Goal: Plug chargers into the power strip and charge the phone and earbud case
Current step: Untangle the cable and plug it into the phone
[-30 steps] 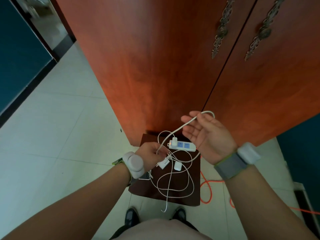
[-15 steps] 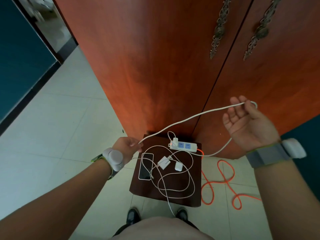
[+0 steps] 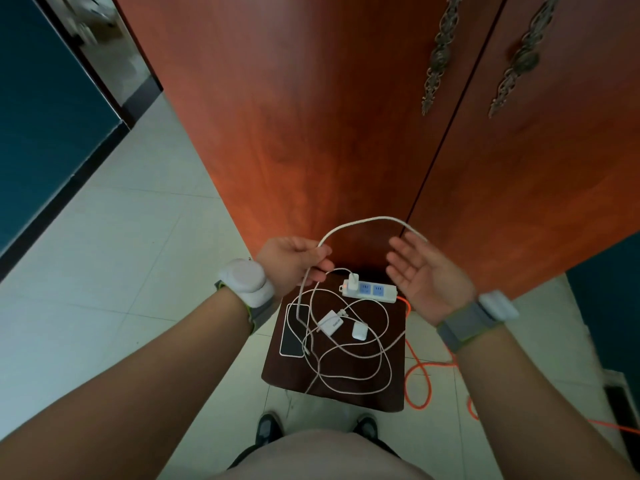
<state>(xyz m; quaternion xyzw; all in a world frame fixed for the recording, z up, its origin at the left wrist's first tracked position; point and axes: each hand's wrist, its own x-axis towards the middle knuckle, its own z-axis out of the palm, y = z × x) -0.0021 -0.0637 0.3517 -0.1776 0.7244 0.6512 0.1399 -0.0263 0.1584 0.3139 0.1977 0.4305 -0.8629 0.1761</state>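
- Above a small dark wooden stool (image 3: pixel 391 393): left hand (image 3: pixel 294 263) pinched shut on a white braided cable (image 3: pixel 363 221), arched in a loop across to the right hand (image 3: pixel 429 278).
- Right hand flat and spread wide, palm up, cable draped over the fingertips (image 3: pixel 401 242).
- On the stool's far edge: white oblong power strip (image 3: pixel 389 292), one white charger (image 3: pixel 353 282) already seated in its left socket.
- Mid-stool: loose square white charger brick (image 3: pixel 330 323), rounded glossy earbud case (image 3: pixel 360 331) just beside it.
- At the left edge: flat black phone (image 3: pixel 294 332), white cable coils lying over it.
- On pale floor tiles: orange cord (image 3: pixel 415 382) curling rightward.
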